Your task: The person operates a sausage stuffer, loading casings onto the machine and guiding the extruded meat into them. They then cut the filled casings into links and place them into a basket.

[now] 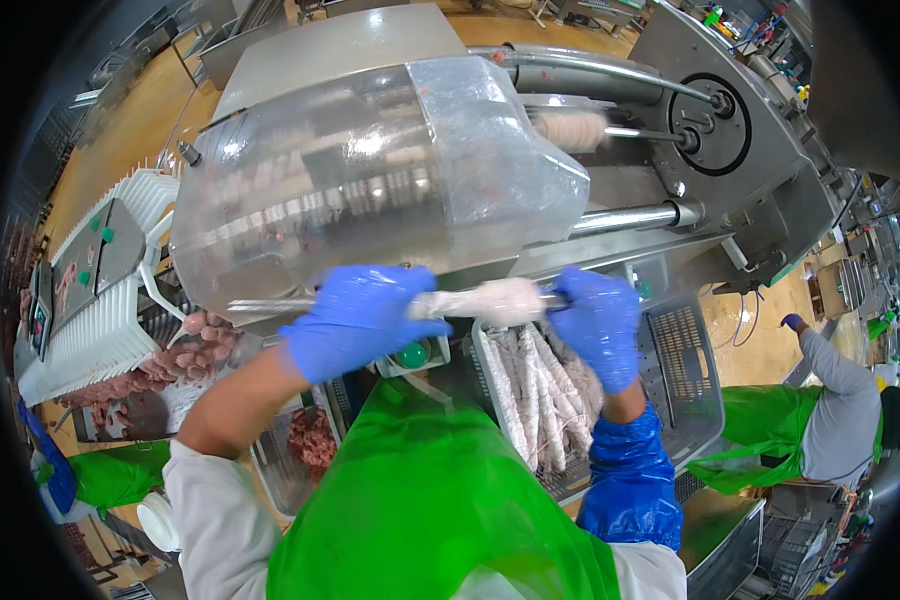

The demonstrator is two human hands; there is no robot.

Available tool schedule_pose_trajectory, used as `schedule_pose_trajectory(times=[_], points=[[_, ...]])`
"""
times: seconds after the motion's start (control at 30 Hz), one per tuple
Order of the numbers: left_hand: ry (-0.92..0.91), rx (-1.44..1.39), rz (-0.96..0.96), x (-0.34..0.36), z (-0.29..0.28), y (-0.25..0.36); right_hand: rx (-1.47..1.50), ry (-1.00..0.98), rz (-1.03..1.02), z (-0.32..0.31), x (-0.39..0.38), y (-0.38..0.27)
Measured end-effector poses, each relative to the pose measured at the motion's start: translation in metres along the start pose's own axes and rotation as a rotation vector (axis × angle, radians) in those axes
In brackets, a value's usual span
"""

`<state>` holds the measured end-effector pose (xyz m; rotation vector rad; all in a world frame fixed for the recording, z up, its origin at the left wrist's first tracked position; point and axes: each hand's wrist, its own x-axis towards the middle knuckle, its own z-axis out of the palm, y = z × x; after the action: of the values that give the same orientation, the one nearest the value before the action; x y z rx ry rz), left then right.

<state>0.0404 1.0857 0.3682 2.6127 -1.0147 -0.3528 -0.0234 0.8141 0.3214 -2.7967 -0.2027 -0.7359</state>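
Observation:
My left hand (355, 315) in a blue glove is closed around a thin metal rod (270, 306), whose bare end sticks out to the left. Bunched on the rod between my hands is a pale, gathered sausage casing (505, 301). Around the rod's right side, just past the casing, my right hand (600, 320) is closed, also gloved in blue; its fingers are partly blurred. Below my hands lie several long whitish casing sticks (535, 395) in a grey basket. Directly beyond stands the sausage-filling machine with its clear cover (320, 190).
A second casing (570, 131) sits on a machine spindle. Linked sausages (195, 345) hang by a white hook rack (105, 330) at left. Ground meat (312, 442) lies in a bin near my left arm. A grey crate (705, 400) stands right; a co-worker in a green apron (760, 425) is beyond.

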Motion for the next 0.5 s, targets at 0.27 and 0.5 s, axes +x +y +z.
schedule_pose_trajectory(times=[0.27, 0.5], points=[[0.148, -0.083, -0.032, -0.045, -0.066, -0.049, 0.033, 0.102, -0.064, -0.027, 0.062, 0.000], [0.523, 0.080, -0.174, -0.068, -0.109, -0.108, 0.019, 0.212, -0.254, -0.006, 0.168, -0.052]])
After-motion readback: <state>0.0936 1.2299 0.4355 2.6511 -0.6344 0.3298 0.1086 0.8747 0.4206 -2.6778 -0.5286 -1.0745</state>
